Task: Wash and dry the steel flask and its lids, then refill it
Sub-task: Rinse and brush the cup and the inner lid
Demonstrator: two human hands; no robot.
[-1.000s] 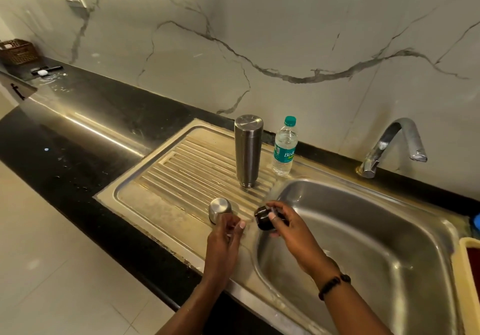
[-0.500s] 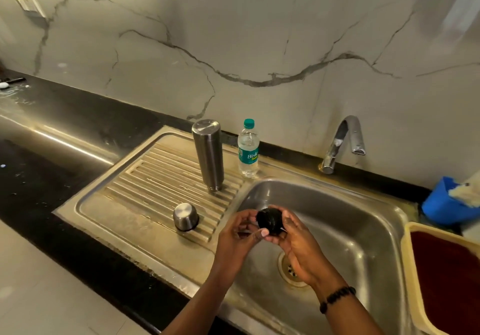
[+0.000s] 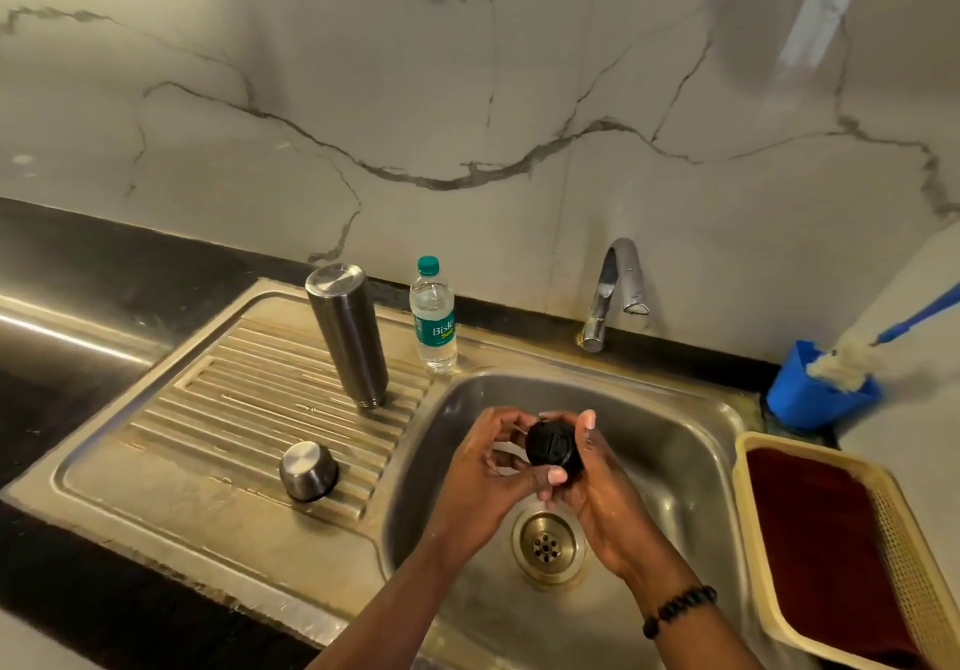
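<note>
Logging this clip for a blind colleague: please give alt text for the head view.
Both hands, left hand and right hand, hold a black lid over the sink basin. On the drainboard stand an upturned steel flask and a steel cap; a water bottle stands behind.

Steel flask: brushed cylinder, standing inverted with its narrow neck down on the ribbed drainboard, leaning slightly. Steel cup lid: small, dome-shaped, mouth down on the drainboard, nearer the front edge and apart from the flask. Black inner lid: round, flat face toward the camera, gripped between left hand and right hand above the sink basin.
</note>
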